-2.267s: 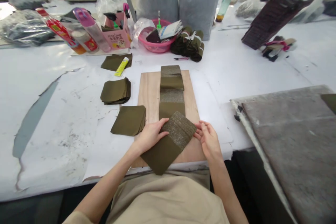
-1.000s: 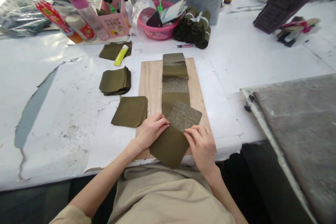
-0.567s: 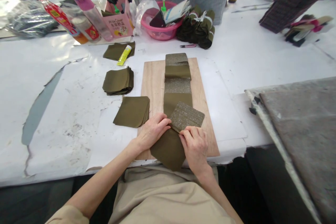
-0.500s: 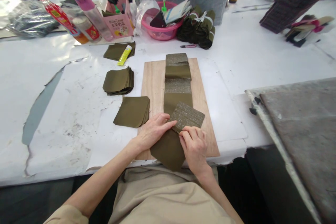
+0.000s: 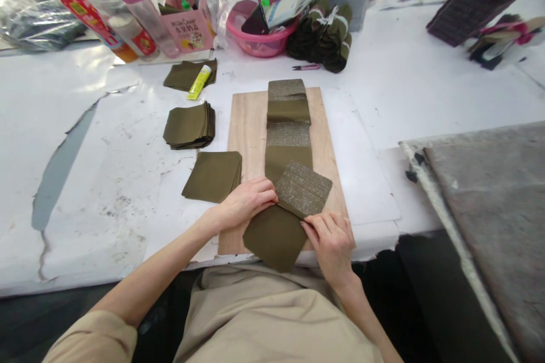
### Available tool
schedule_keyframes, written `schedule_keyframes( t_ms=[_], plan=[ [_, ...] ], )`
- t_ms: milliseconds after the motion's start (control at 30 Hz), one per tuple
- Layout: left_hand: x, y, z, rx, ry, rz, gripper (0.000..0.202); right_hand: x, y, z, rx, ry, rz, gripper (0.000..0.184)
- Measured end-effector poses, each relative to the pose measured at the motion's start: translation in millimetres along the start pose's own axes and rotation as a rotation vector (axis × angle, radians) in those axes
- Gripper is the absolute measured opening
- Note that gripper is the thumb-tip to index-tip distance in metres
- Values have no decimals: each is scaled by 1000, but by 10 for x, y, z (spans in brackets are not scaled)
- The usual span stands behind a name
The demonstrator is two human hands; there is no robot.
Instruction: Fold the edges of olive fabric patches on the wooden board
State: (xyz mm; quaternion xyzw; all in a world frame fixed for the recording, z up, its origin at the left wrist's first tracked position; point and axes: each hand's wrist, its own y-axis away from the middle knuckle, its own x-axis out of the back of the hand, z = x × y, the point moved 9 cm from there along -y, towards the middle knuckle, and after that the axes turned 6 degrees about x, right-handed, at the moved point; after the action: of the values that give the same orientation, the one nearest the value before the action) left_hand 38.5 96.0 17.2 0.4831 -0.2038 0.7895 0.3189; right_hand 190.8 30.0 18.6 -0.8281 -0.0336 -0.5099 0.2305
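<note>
An olive fabric piece lies tilted over the front of a wooden board. Along its upper edge is a speckled, ribbed grey-brown piece. My left hand pinches the left end of the line where the two meet. At the right end of that line, my right hand grips the edge between thumb and fingers. Beyond them, a strip of overlapping olive and speckled pieces runs up the board. A stack of olive fabric pieces lies left of my left hand, partly over the board's edge.
Farther left are another fabric stack and a yellow tube on more olive pieces. A pink basket, small pink snips and rolled dark fabric stand behind the board. A grey padded board is at the right.
My right hand has slid right along the edge to the corner. My left thumb, stretched along the seam before, is now drawn in to a pinch. The view has shifted slightly.
</note>
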Motion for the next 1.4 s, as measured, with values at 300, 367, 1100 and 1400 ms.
schedule_keyframes(
  t_ms=[300,367,1100,1400],
  plan=[
    [-3,12,-102,23,142,36,26,117,-68,61,-76,-168,45,18],
    [6,11,-104,19,150,48,25,10,-191,-51,-48,-168,13,19],
    [25,184,-24,-138,21,181,23,-267,-244,-177,24,-76,-4,21],
    [36,203,51,-186,-79,217,21,-229,-284,-228,59,-34,-17,23]
  ],
)
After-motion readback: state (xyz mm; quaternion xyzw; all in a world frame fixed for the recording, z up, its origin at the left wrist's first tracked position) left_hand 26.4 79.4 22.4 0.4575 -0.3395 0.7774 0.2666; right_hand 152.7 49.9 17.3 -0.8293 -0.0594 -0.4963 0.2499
